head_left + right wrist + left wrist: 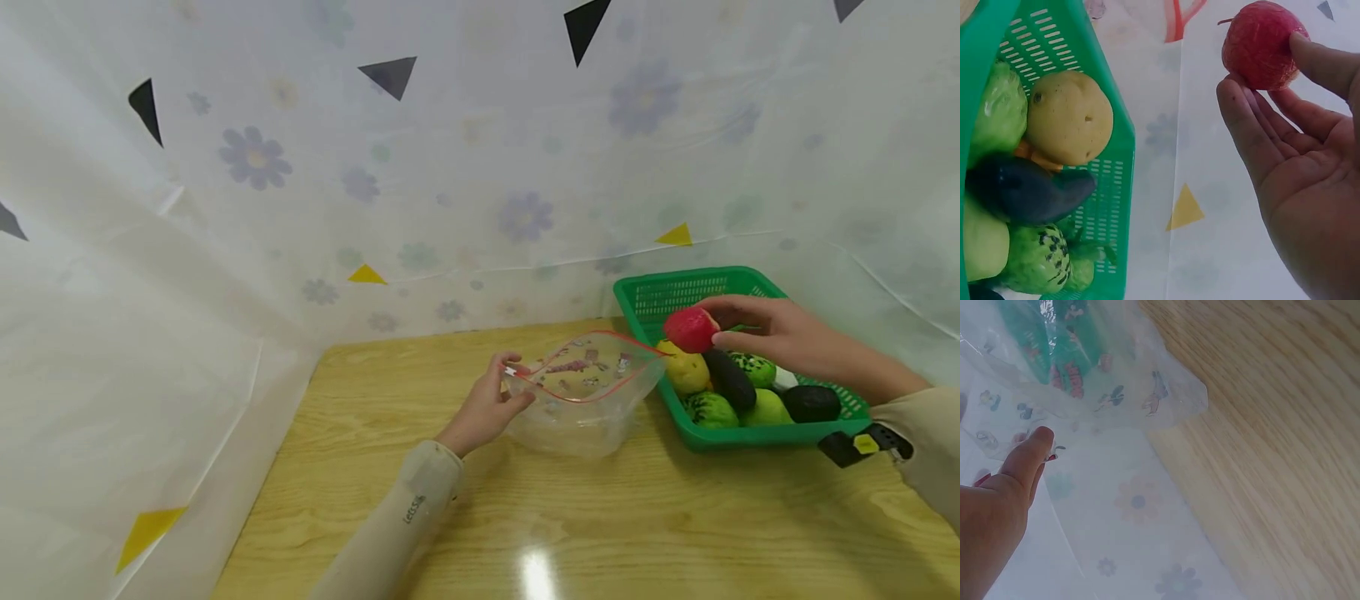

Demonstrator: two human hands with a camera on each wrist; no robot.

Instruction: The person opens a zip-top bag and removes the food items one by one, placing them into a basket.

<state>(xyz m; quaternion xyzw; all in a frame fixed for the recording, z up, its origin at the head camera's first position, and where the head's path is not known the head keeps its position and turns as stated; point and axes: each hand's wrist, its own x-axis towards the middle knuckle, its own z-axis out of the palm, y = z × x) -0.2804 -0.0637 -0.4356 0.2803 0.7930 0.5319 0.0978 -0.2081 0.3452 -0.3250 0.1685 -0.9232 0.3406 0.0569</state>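
My left hand pinches the left end of the mouth of a clear zip bag with a red edge and small printed figures. A white slider shows by those fingers. The bag stands on the table with its mouth parted. My right hand holds a red apple between thumb and fingers, above the left part of a green basket. In the right wrist view the apple shows a thin stem and wrinkled skin.
In the basket lie a yellow round fruit, a dark eggplant, a dark oval piece and several green ones. The wooden table meets a white patterned sheet at its back and left.
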